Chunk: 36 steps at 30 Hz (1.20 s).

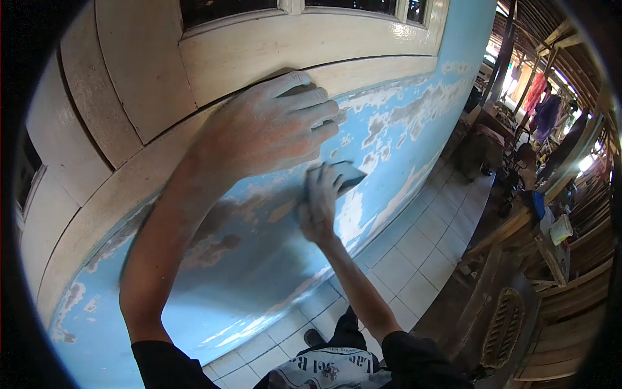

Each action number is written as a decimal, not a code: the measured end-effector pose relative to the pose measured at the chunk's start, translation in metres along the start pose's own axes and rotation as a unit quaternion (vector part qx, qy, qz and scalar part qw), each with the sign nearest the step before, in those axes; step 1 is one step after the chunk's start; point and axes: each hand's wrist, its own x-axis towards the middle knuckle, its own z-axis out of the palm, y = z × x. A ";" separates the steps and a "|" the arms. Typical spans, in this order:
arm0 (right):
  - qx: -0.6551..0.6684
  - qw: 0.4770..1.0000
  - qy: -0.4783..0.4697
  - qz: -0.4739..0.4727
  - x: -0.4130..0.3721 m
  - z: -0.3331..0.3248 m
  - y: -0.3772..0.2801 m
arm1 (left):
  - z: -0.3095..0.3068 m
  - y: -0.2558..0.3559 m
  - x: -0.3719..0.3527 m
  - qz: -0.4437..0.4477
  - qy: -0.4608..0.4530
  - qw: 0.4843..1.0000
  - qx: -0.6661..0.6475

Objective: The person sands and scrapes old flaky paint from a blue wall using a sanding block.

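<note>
Dusty with pale powder, my left hand (278, 126) lies on the lower edge of the cream wooden window frame (311, 57), fingers stretched out and holding nothing. Below it, my right hand (319, 204) presses a dark folded piece of sandpaper (351, 176) against the blue wall (259, 279). The right hand is slightly blurred, and its palm side is hidden. Around both hands the blue paint is worn off in white and grey patches.
White floor tiles (414, 243) run along the foot of the wall. To the right stand wooden furniture pieces (502, 324), a pale green container (560, 229) and other clutter. Hanging clothes (545, 110) show farther back. Window panes (350, 5) sit above the frame.
</note>
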 end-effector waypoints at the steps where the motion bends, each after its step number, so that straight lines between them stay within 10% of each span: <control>1: 0.011 0.997 -0.025 0.066 0.008 -0.005 0.005 | 0.000 0.000 0.000 0.001 0.001 1.000 0.001; 2: 0.121 0.970 0.089 0.191 0.006 0.011 0.024 | 0.001 0.000 0.000 -0.002 -0.001 1.000 0.004; 5: 0.098 0.967 0.160 0.172 0.023 0.012 0.017 | 0.002 0.000 0.002 -0.003 0.001 1.000 0.008; 7: -0.013 0.989 0.054 0.137 0.010 0.005 0.006 | 0.003 0.000 0.001 0.001 0.002 1.000 0.012; 9: -0.059 0.993 -0.041 -0.090 0.000 -0.006 0.015 | 0.006 0.000 -0.001 -0.002 0.010 1.000 0.003; 10: -0.277 0.910 -0.283 0.122 0.029 -0.022 0.001 | 0.005 0.000 0.000 0.000 0.010 1.000 0.004; 11: -0.277 0.910 -0.282 0.125 0.038 -0.019 0.006 | 0.003 0.001 0.001 0.000 -0.005 1.000 0.020; 12: -0.037 0.980 -0.041 0.192 0.042 -0.016 0.012 | 0.003 0.002 0.002 -0.001 -0.021 0.999 0.035; 13: 0.206 0.928 0.206 0.234 0.042 -0.010 0.017 | 0.003 0.002 0.002 -0.001 -0.019 0.999 0.033; 18: -0.054 0.977 0.016 -0.208 0.001 -0.001 0.019 | 0.000 0.001 0.002 0.002 -0.022 1.000 0.002; 21: -0.108 0.993 0.024 -0.039 0.007 0.019 0.057 | 0.000 0.000 0.003 0.007 -0.033 0.999 -0.006; 23: 0.241 0.901 0.267 0.241 0.029 0.013 0.043 | 0.004 0.000 0.000 0.006 -0.025 1.000 -0.011; 25: 0.093 0.961 0.196 0.169 0.009 0.008 0.018 | 0.004 -0.001 0.000 0.009 -0.016 1.000 -0.014; 28: -0.103 0.975 -0.035 -0.196 -0.006 -0.007 0.026 | 0.003 0.001 0.000 0.008 -0.015 1.000 -0.006; 32: 0.179 0.958 0.172 0.144 0.040 -0.013 0.012 | 0.002 -0.001 0.001 0.008 -0.008 1.000 -0.015; 36: 0.011 0.999 0.007 -0.053 -0.014 0.022 -0.007 | -0.001 -0.001 0.003 0.006 -0.019 1.000 -0.013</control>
